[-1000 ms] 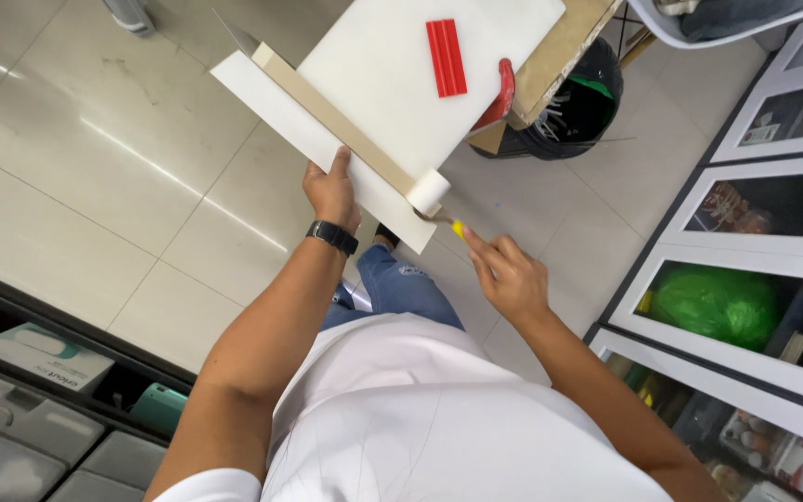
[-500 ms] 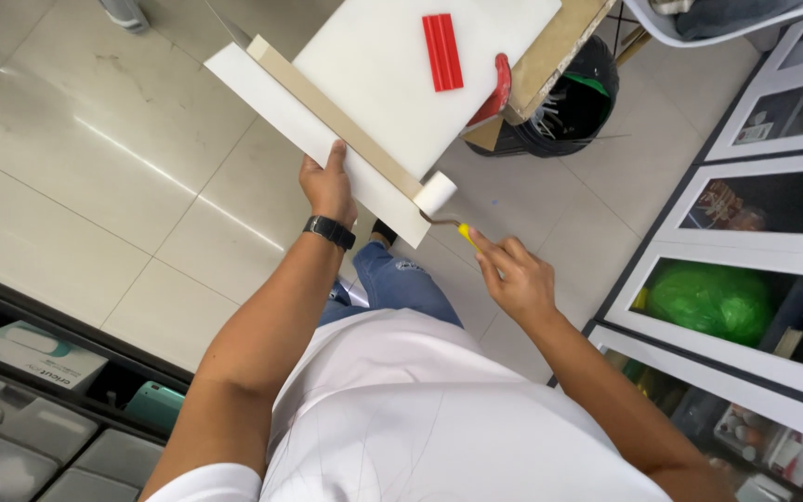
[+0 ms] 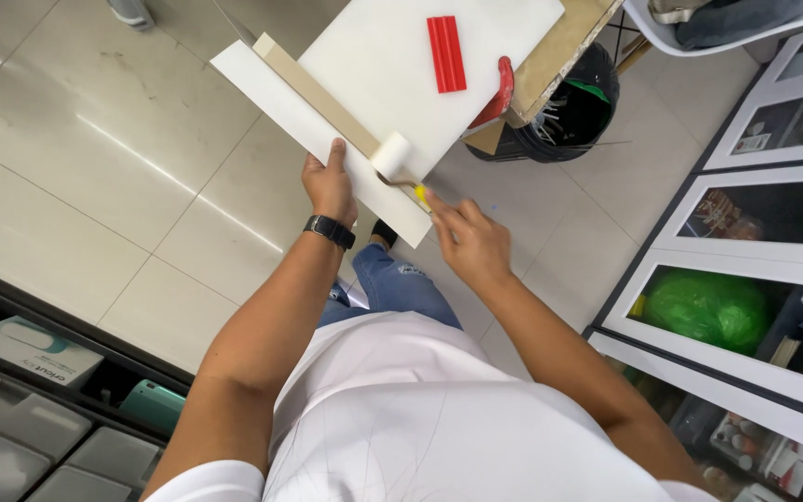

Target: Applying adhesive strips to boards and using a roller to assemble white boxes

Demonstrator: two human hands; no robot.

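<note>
Landmark: white board (image 3: 420, 74) lying on the table (image 3: 564, 51), its top edge cut off by the frame.

Long white strip (image 3: 299, 125) runs along the board's lower-left edge, overhanging the floor. A tan strip (image 3: 313, 88) lies between it and the board, partly covered.

Left hand (image 3: 329, 184), black watch (image 3: 329, 231) at the wrist, closed over the white strip's near edge at the board's lower corner; thumb on top, fingers hidden beneath.

Right hand (image 3: 471, 244) just below the board's lower corner, closed around a yellow handle (image 3: 423, 197); most of the handle is buried in the grip. Its small white roller (image 3: 390, 153) rests on the white strip beside the board's edge.

Red ridged bar (image 3: 446, 53) lies on the board. Red object (image 3: 494, 98) at the board's right edge, shape unclear. Black bin (image 3: 559, 121) sits right of the board, half hidden under the table.
</note>
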